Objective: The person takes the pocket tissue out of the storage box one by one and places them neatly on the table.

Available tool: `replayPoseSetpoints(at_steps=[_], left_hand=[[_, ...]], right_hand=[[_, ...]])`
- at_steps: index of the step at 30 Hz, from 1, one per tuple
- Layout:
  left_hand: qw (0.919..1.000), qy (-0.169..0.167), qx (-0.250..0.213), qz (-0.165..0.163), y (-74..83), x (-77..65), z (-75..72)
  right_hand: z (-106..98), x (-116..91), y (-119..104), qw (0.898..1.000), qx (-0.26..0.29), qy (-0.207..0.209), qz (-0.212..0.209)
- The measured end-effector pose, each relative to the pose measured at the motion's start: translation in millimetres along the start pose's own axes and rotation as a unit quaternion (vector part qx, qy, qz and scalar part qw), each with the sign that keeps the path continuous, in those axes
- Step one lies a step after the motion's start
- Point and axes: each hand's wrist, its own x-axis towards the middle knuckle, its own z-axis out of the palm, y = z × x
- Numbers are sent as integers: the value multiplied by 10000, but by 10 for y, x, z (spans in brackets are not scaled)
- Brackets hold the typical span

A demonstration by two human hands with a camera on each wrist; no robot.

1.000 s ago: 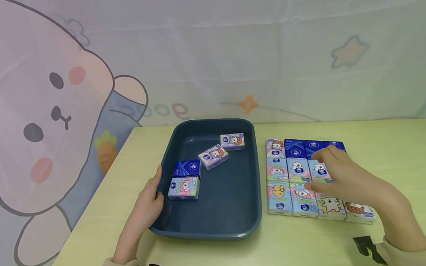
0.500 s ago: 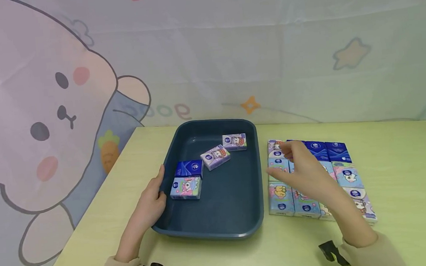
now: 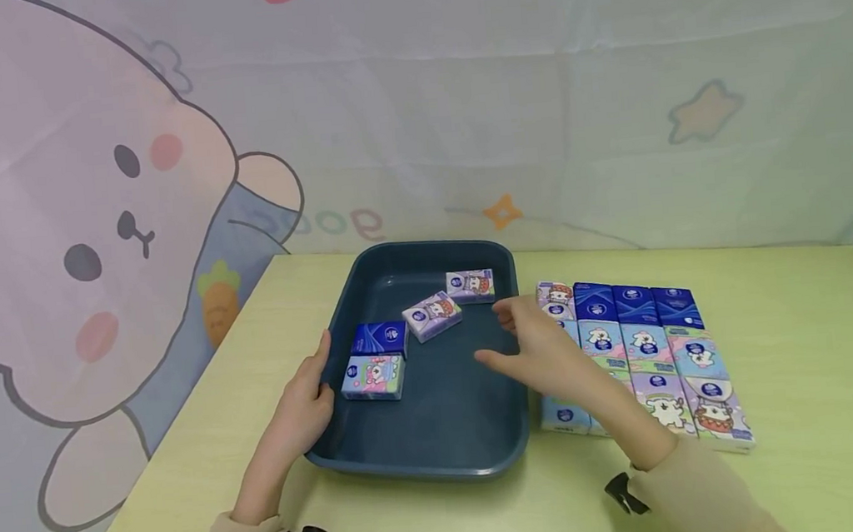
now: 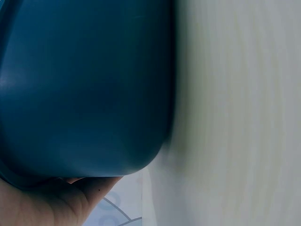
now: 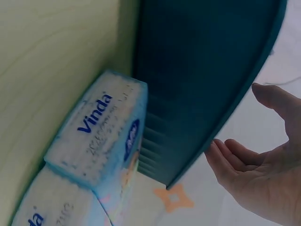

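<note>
A dark blue plastic tub (image 3: 461,422) stands on the table with several small tissue packs in it. Inside, a blue pack (image 3: 379,338) lies against a pink-and-blue pack (image 3: 373,378) on the left. Two purple packs, one slanted (image 3: 433,315) and one straighter (image 3: 471,286), lie farther back. My left hand (image 3: 298,410) grips the tub's left rim; some of its fingers are hidden by the tub wall. My right hand (image 3: 550,361) hovers over the right rim, thumb and fingers apart, holding nothing. Its gap also shows beside the rim in the right wrist view.
Right of the tub, more tissue packs (image 3: 648,347) stand packed together in rows, partly covered by my right forearm. The pale table (image 3: 802,353) extends beyond them. A cloth with cartoon prints (image 3: 444,106) hangs behind the table.
My right hand has moved left, from above the rows of tissue packs to over the tub's right rim. The left hand stays on the tub, and the packs in it lie as before.
</note>
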Motion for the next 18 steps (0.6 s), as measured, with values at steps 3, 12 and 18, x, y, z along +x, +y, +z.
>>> replayPoseSetpoints(at_steps=[3, 12, 18], left_hand=[[10000, -21, -25, -4, 4, 1, 6], [10000, 6, -3, 47, 10, 5, -3], [10000, -25, -28, 18, 8, -5, 0]], right_hand=[[61, 62, -4, 9999, -118, -67, 16], [160, 322, -44, 9978, -624, -206, 31], [252, 534, -15, 9981, -568, -134, 196]])
